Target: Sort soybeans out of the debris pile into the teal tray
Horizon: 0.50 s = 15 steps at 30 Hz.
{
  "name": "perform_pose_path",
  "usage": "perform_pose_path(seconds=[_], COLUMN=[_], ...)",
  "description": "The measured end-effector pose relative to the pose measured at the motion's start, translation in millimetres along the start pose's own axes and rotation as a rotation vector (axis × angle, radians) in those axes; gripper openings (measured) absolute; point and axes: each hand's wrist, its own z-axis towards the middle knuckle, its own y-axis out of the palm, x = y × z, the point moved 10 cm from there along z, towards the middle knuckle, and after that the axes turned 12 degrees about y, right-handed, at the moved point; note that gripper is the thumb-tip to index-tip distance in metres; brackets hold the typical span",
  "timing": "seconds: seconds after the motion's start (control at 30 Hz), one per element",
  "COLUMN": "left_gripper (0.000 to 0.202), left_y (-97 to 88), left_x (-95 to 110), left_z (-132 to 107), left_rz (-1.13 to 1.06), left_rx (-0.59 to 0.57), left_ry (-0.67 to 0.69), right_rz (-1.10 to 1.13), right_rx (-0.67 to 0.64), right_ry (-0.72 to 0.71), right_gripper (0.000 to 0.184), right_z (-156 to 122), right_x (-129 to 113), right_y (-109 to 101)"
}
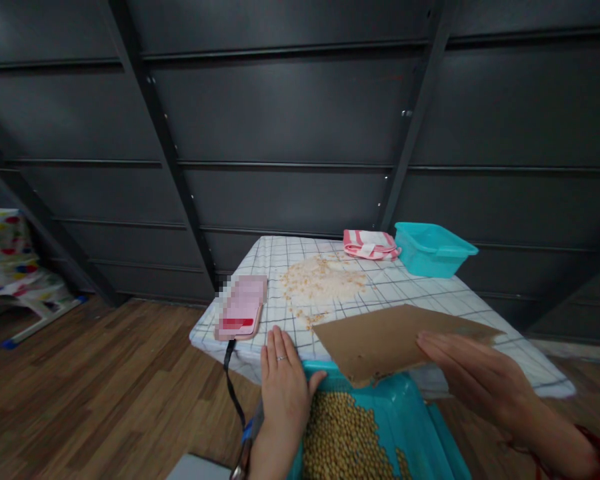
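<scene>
My left hand [284,377] lies flat with fingers stretched out at the table's front edge, its thumb out over the rim of a teal plastic basin [410,420]. Soybeans [340,437] cover much of the basin's bottom. My right hand [480,377] grips a piece of brown cardboard [380,340], thumb hidden beneath it. The cardboard slants over the table edge, its near corner above the basin. Behind it, a spread of pale grains with soybean-coloured bits [325,280] lies on the checked tablecloth [275,250].
A pink phone [243,303] lies at the table's left, a dark strap [233,387] hanging near it. At the back right are a folded red-and-white cloth [370,245] and a smaller teal bin [433,253]. A dark panelled wall [285,113] stands behind the table.
</scene>
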Motion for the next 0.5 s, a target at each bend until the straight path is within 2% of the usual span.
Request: perform_pose_path(seconds=[0.2,0.33,0.5], left_gripper=[0.082,0.084,0.083], left_y=[0.2,-2.5,-1.8], left_x=[-0.9,0.2,-1.9], left_z=[0.1,1.9,1.1], left_rz=[0.015,0.056,0.046], left_rx=[-0.006,-0.034,-0.039], left_ry=[-0.005,0.018,0.018], right_rz=[-0.207,-0.168,0.002], right_rx=[0.146,0.106,-0.007], right_ry=[0.04,0.013,0.033], right_gripper=[0.035,0.034,0.038], right_z=[21.1,23.6,7.4], right_x=[0.6,-7.3,-5.5], right_y=[8.4,15.7,15.0])
